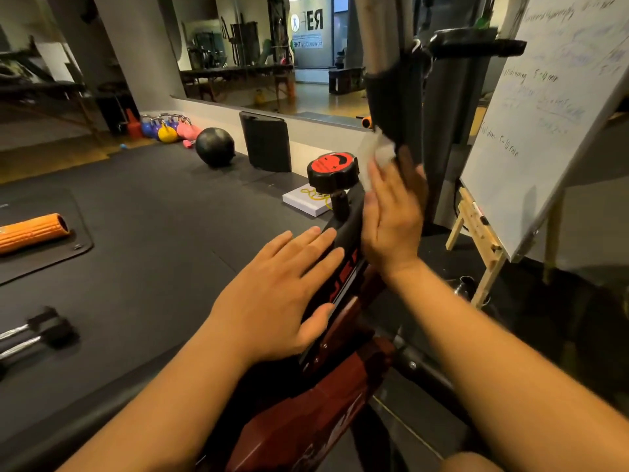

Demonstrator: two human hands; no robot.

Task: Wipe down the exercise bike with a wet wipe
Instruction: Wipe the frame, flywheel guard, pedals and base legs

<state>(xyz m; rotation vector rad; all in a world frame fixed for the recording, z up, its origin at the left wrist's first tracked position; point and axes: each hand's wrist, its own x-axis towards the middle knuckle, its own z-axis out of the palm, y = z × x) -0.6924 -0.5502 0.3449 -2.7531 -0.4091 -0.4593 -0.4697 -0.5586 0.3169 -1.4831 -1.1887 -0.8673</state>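
Wiping is under way on the front of the exercise bike (340, 396), and the wet wipe (377, 155) sits high on it, flattened against the lower end of the black upright post (394, 107), just above and to the right of the red-capped adjustment knob (333, 170).

The right hand (391, 219) reaches up with its fingers stretched out and pressed onto the wipe, pushing it against the post. They do not look curled round it, though the fingertips are blurred and partly in shadow. The left hand (275, 298) lies flat and relaxed on the sloping red-and-black frame below the knob. Its fingers are spread and hold nothing, and it seems only to steady the bike.

As for progress, I judge the job to be somewhere in its middle. The wipe is out and working on one part. No surface shows a wet sheen or a streak, so which parts are already clean cannot be told. The knob, the frame under the left hand and the red body lower down probably remain to be done, as do the handlebars above the post. The saddle and pedals are out of view.

Beside the bike, an easel whiteboard (551, 114) stands to the right.
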